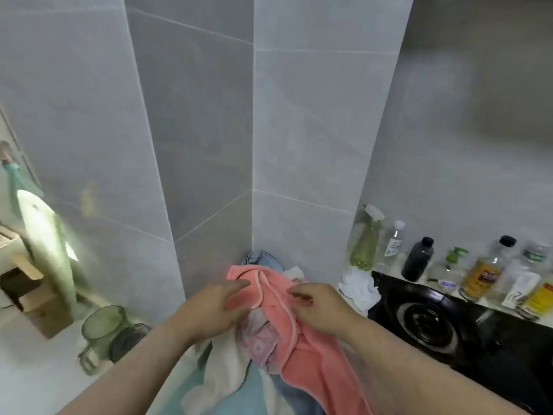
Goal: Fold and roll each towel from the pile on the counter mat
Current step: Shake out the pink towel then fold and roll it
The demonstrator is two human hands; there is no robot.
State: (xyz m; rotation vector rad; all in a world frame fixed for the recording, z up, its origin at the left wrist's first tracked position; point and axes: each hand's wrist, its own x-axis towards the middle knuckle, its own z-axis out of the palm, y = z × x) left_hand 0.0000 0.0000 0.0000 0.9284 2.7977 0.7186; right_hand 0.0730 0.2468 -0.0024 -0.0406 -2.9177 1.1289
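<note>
2 hands (206,310) (320,310) seemingly pinch pink towel (308,363).

The pale counter (36,375) spans the bottom of the frame, bearing a green glass mug (101,324) and a darker one (128,339) at lower left, a heap of towels (227,366) at bottom centre, and a black hob (434,324) with a row of bottles (481,274) at right.

Forearms (134,363) bare; left hand (209,308), right hand (321,310) bare; dark patches on right fingernails (308,300)
</note>
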